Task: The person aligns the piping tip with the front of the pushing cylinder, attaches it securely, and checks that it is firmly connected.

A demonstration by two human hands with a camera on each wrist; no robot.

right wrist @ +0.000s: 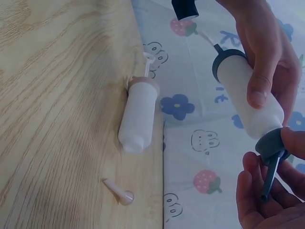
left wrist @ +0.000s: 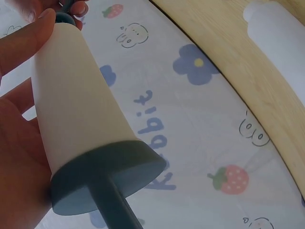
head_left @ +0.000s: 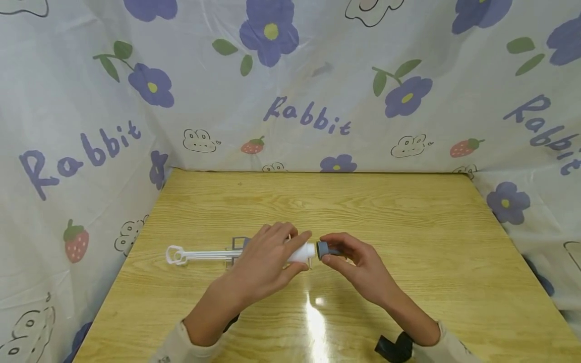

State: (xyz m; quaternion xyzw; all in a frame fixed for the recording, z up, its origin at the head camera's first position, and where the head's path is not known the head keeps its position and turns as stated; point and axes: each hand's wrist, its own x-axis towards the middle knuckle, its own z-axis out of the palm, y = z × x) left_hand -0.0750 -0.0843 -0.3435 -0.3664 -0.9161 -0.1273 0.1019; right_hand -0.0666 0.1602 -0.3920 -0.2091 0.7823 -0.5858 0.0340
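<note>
My left hand [head_left: 270,252] grips a white plastic tube [right wrist: 238,93], held sideways in the head view. A blue-grey collar [left wrist: 114,167] closes its back end, with a rod [left wrist: 114,205] sticking out of it. At its narrow neck, my right hand [head_left: 358,257] pinches a blue-grey nozzle cap [head_left: 323,250] between thumb and fingers. The cap's rim is right at the neck, its thin spout [right wrist: 270,181] pointing away from the tube. Part of the tube is hidden behind my left fingers.
A second white tube [right wrist: 138,117] with a beige collar [right wrist: 144,85] lies on the wooden table [head_left: 386,201]. Near it lies a small beige nozzle [right wrist: 119,192]. A white looped plunger handle [head_left: 177,255] reaches left of my left hand. Printed cloth [head_left: 308,85] lines the back and sides.
</note>
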